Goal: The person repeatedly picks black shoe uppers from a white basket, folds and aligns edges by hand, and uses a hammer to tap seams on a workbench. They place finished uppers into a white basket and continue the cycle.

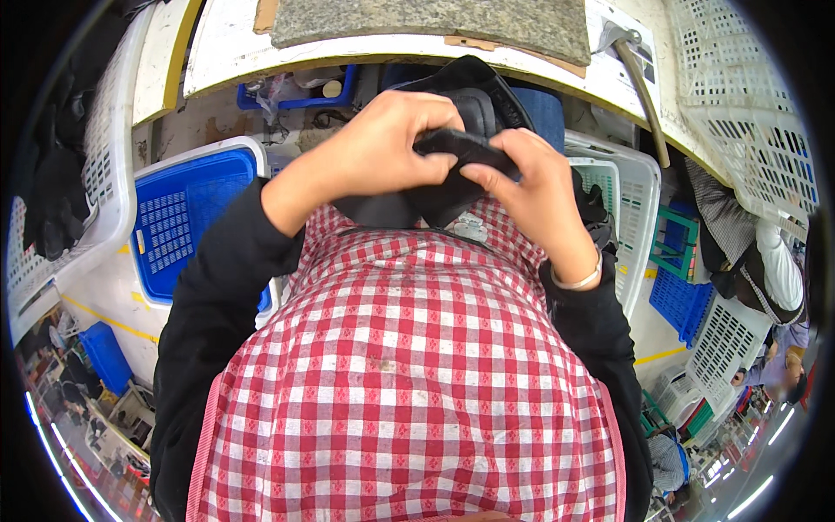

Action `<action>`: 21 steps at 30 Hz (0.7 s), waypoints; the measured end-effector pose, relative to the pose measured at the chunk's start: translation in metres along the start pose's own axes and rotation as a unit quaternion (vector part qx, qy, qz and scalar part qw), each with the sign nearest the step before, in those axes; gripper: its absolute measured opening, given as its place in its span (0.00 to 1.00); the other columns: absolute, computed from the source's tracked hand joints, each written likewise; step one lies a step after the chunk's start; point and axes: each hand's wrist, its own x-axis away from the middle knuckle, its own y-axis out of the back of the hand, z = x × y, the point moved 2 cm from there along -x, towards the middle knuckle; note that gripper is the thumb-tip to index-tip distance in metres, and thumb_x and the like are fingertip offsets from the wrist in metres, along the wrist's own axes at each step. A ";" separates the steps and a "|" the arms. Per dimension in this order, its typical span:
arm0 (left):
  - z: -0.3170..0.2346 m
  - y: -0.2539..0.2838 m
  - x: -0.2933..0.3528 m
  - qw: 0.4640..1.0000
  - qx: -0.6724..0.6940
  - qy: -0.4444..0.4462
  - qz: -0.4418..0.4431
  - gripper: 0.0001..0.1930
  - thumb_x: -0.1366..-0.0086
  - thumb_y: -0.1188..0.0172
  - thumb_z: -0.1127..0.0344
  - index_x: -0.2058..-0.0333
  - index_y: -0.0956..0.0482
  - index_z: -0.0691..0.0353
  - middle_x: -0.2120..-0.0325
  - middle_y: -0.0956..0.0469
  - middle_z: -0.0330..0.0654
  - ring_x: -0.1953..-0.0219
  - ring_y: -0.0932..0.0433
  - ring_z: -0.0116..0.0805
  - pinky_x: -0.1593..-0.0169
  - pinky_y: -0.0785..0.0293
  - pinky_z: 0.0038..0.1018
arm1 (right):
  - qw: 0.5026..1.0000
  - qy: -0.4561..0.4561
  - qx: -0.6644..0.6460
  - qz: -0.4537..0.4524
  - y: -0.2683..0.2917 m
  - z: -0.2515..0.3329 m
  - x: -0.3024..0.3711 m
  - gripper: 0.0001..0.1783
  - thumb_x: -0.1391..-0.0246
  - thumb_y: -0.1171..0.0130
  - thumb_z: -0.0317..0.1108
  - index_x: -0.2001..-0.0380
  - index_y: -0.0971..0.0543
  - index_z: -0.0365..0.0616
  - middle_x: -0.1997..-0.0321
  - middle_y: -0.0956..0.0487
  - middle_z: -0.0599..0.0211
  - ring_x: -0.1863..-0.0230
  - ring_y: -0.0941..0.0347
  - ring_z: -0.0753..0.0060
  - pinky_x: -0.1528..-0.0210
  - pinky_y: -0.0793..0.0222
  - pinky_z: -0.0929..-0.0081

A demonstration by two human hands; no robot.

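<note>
My left hand [396, 139] and my right hand [535, 178] meet over my lap, both with fingers closed. Between them they pinch a dark folded black leather piece [465, 146], its edge bent over in a band. Under and behind it, more black pieces [470, 83] lie on my lap, one with a curved, stitched-looking rim. I cannot tell whether they are joined to the held piece. A small pale clear-looking item [470, 228] rests on my red-and-white checked apron [409, 365], just below the black material.
Beyond my hands is a white bench [235, 52] with a grey stone slab [435, 22]. A hammer [639, 87] hangs over its right edge. To the left stands a blue basket [187, 226]; to the right, a white crate [639, 200]. Other people are at far right.
</note>
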 end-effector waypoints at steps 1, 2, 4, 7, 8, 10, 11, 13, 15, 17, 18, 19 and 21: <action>-0.011 0.000 0.006 0.996 -0.048 -0.064 -0.047 0.10 0.49 0.31 0.74 0.67 0.21 0.64 0.72 0.25 0.46 0.69 0.22 0.44 0.65 0.26 0.32 | 0.995 0.081 0.044 -0.040 0.003 0.010 0.002 0.13 0.50 0.25 0.37 0.69 0.20 0.43 0.73 0.22 0.62 0.71 0.26 0.57 0.65 0.31 0.63; -0.022 0.000 0.013 0.985 -0.096 -0.121 -0.078 0.11 0.53 0.31 0.75 0.68 0.21 0.64 0.73 0.24 0.45 0.71 0.22 0.46 0.67 0.25 0.35 | 0.988 0.124 0.062 -0.062 0.007 0.019 0.007 0.11 0.57 0.26 0.33 0.70 0.19 0.45 0.75 0.25 0.67 0.71 0.28 0.60 0.65 0.34 0.64; -0.042 -0.003 0.031 0.960 -0.161 -0.193 -0.123 0.15 0.57 0.28 0.74 0.68 0.21 0.66 0.74 0.23 0.46 0.72 0.21 0.45 0.70 0.25 0.35 | 0.964 0.225 0.110 -0.094 0.019 0.034 0.014 0.13 0.62 0.30 0.33 0.69 0.17 0.45 0.74 0.25 0.71 0.72 0.28 0.65 0.66 0.34 0.67; -0.055 -0.006 0.045 0.913 -0.213 -0.296 -0.183 0.19 0.59 0.24 0.69 0.68 0.19 0.71 0.74 0.19 0.48 0.74 0.19 0.44 0.71 0.22 0.33 | 0.925 0.304 0.184 -0.136 0.027 0.050 0.020 0.17 0.66 0.36 0.38 0.68 0.15 0.48 0.69 0.20 0.76 0.72 0.28 0.76 0.63 0.34 0.74; -0.056 -0.007 0.047 0.902 -0.212 -0.317 -0.203 0.18 0.58 0.25 0.70 0.69 0.19 0.71 0.75 0.19 0.48 0.75 0.19 0.43 0.72 0.22 0.31 | 0.921 0.309 0.193 -0.138 0.029 0.054 0.022 0.17 0.67 0.36 0.38 0.68 0.15 0.49 0.69 0.20 0.77 0.71 0.29 0.77 0.63 0.34 0.74; -0.056 -0.008 0.049 0.887 -0.217 -0.343 -0.220 0.16 0.57 0.26 0.71 0.69 0.19 0.72 0.75 0.18 0.49 0.74 0.18 0.43 0.73 0.22 0.31 | 0.910 0.322 0.213 -0.152 0.029 0.058 0.022 0.17 0.68 0.36 0.39 0.68 0.14 0.50 0.69 0.20 0.78 0.71 0.29 0.78 0.63 0.35 0.75; -0.056 -0.009 0.048 0.884 -0.224 -0.344 -0.225 0.15 0.54 0.29 0.68 0.69 0.19 0.71 0.75 0.20 0.47 0.74 0.19 0.41 0.72 0.22 0.31 | 0.908 0.325 0.217 -0.153 0.029 0.061 0.023 0.17 0.68 0.36 0.39 0.68 0.14 0.50 0.69 0.20 0.78 0.71 0.29 0.79 0.63 0.35 0.75; -0.059 -0.009 0.048 0.868 -0.244 -0.357 -0.243 0.14 0.50 0.35 0.62 0.69 0.19 0.68 0.75 0.22 0.44 0.74 0.20 0.38 0.72 0.24 0.29 | 0.904 0.336 0.217 -0.153 0.032 0.065 0.025 0.18 0.67 0.36 0.39 0.67 0.14 0.49 0.69 0.20 0.77 0.71 0.29 0.77 0.63 0.35 0.74; -0.064 -0.006 0.046 0.906 -0.204 -0.310 -0.204 0.13 0.49 0.34 0.63 0.69 0.19 0.67 0.75 0.22 0.44 0.74 0.20 0.40 0.73 0.24 0.30 | 0.924 0.307 0.195 -0.118 0.039 0.066 0.024 0.17 0.65 0.36 0.38 0.66 0.15 0.48 0.70 0.22 0.76 0.71 0.29 0.74 0.64 0.35 0.73; -0.068 -0.001 0.041 0.955 -0.138 -0.229 -0.131 0.11 0.48 0.31 0.67 0.68 0.19 0.66 0.74 0.21 0.45 0.73 0.20 0.42 0.71 0.25 0.32 | 0.951 0.260 0.157 -0.065 0.047 0.064 0.021 0.16 0.65 0.34 0.35 0.67 0.16 0.45 0.73 0.26 0.72 0.71 0.30 0.67 0.65 0.35 0.69; -0.069 0.004 0.036 0.976 -0.085 -0.178 -0.087 0.10 0.46 0.29 0.71 0.66 0.18 0.66 0.72 0.21 0.46 0.72 0.19 0.44 0.69 0.25 0.33 | 0.968 0.209 0.138 -0.024 0.050 0.060 0.017 0.14 0.63 0.29 0.33 0.69 0.18 0.45 0.73 0.26 0.68 0.69 0.29 0.63 0.66 0.34 0.65; -0.067 0.007 0.029 0.988 -0.067 -0.133 -0.033 0.09 0.42 0.29 0.70 0.66 0.18 0.66 0.73 0.23 0.46 0.71 0.21 0.46 0.68 0.27 0.35 | 0.983 0.155 0.094 0.028 0.050 0.054 0.013 0.14 0.62 0.27 0.33 0.69 0.19 0.44 0.72 0.25 0.66 0.68 0.28 0.60 0.65 0.34 0.64; -0.057 0.015 0.008 0.997 -0.026 -0.062 0.045 0.09 0.36 0.30 0.65 0.65 0.17 0.65 0.73 0.23 0.43 0.71 0.21 0.36 0.68 0.28 0.32 | 0.995 0.048 0.007 0.088 0.044 0.039 0.003 0.14 0.55 0.25 0.34 0.69 0.20 0.42 0.71 0.23 0.61 0.66 0.27 0.55 0.63 0.31 0.61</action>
